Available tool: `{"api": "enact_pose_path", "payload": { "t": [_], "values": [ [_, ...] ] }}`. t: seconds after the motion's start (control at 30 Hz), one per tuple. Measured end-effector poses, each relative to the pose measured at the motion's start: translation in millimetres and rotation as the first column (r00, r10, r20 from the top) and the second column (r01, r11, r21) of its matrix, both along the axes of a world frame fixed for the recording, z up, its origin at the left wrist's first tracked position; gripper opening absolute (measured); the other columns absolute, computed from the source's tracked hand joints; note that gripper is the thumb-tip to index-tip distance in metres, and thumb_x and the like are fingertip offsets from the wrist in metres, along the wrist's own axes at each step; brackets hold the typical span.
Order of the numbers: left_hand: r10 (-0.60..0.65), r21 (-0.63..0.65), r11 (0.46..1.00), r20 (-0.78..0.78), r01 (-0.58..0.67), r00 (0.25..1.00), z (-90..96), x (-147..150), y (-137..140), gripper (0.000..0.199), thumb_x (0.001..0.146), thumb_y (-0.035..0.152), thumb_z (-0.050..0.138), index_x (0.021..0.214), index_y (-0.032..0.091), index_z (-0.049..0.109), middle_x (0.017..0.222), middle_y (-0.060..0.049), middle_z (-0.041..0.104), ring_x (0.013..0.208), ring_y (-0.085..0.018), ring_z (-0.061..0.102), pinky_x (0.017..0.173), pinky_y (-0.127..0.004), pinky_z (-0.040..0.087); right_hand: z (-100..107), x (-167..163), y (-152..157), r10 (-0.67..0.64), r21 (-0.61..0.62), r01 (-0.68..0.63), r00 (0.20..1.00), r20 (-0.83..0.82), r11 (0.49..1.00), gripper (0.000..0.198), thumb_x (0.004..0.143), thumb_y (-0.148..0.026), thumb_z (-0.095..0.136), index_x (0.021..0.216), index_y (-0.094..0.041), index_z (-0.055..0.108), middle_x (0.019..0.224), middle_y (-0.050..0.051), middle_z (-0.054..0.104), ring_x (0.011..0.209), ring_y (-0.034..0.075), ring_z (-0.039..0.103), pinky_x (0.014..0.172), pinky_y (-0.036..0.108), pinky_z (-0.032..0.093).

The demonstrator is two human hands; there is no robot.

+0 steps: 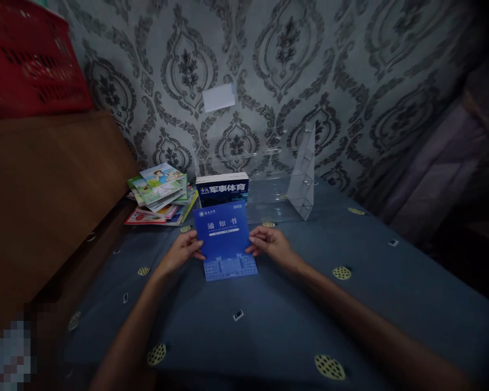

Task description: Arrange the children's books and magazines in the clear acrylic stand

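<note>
A blue booklet (pixel 226 241) with white Chinese lettering and "2022" on its cover is held up between both hands. My left hand (pixel 184 250) pinches its left edge, and my right hand (pixel 271 243) pinches the right edge. Just behind it, dark books (pixel 224 187) with white lettering stand in a clear plastic rack (pixel 277 190). The booklet hides the lower part of those books. To the left of the rack lies an untidy pile of thin, colourful books (pixel 163 195).
A blue-grey cloth with yellow spots covers the table (pixel 285 315). At the left stands a brown wooden cabinet (pixel 52 190) with a red plastic basket (pixel 32 60) on top. Patterned wallpaper with a small white card (pixel 219 98) rises behind. Purplish fabric (pixel 440 168) hangs at the right.
</note>
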State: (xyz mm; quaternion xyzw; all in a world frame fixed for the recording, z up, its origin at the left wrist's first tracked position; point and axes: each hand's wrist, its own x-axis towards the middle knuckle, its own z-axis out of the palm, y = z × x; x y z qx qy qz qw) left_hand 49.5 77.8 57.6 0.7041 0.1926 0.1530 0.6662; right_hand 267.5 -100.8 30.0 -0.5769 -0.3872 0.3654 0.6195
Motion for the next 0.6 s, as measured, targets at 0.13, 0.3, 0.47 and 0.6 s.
{"api": "enact_pose_path", "payload": {
  "t": [0.13, 0.3, 0.47, 0.6],
  "values": [
    [0.046, 0.153, 0.986, 0.159, -0.070, 0.986, 7.2, 14, 3, 0.049, 0.075, 0.058, 0.076, 0.100, 0.016, 0.072, 0.099, -0.007, 0.071, 0.086, -0.019, 0.066, 0.074, -0.031, 0.059, 8, 6, 12, -0.097, 0.159, 0.084, 0.993, 0.072, 0.984, 0.049, 0.067, -0.063, 0.080, 0.082, -0.022, 0.058, 0.072, 0.000, 0.070, 0.071, 0.021, 0.074, 0.069, 0.036, 0.060],
    [0.133, 0.312, 0.911, 0.398, -0.270, 0.908, 20.9, 36, 0, 0.038, 0.085, 0.054, 0.068, 0.094, 0.018, 0.072, 0.094, -0.005, 0.071, 0.090, -0.021, 0.064, 0.085, -0.035, 0.055, 31, 12, 22, -0.254, 0.366, 0.173, 0.949, 0.187, 0.914, 0.043, 0.076, -0.063, 0.075, 0.084, -0.023, 0.062, 0.080, 0.001, 0.070, 0.077, 0.020, 0.072, 0.081, 0.037, 0.059],
    [0.170, 0.333, 0.842, 0.584, -0.425, 0.794, 48.8, 54, -4, 0.029, 0.090, 0.047, 0.065, 0.087, 0.018, 0.067, 0.083, 0.000, 0.063, 0.080, -0.014, 0.061, 0.077, -0.026, 0.055, 62, 20, 32, -0.336, 0.502, 0.189, 0.916, 0.219, 0.844, 0.038, 0.080, -0.060, 0.074, 0.088, -0.024, 0.063, 0.079, 0.000, 0.069, 0.076, 0.018, 0.071, 0.081, 0.036, 0.060],
    [0.194, 0.342, 0.800, 0.629, -0.492, 0.753, 59.2, 65, 2, 0.028, 0.092, 0.045, 0.063, 0.082, 0.019, 0.062, 0.078, 0.002, 0.057, 0.072, -0.011, 0.057, 0.075, -0.024, 0.056, 73, 28, 40, -0.367, 0.542, 0.189, 0.899, 0.241, 0.819, 0.035, 0.082, -0.056, 0.075, 0.089, -0.024, 0.063, 0.079, -0.001, 0.069, 0.076, 0.016, 0.071, 0.079, 0.034, 0.060]
  ]
}}
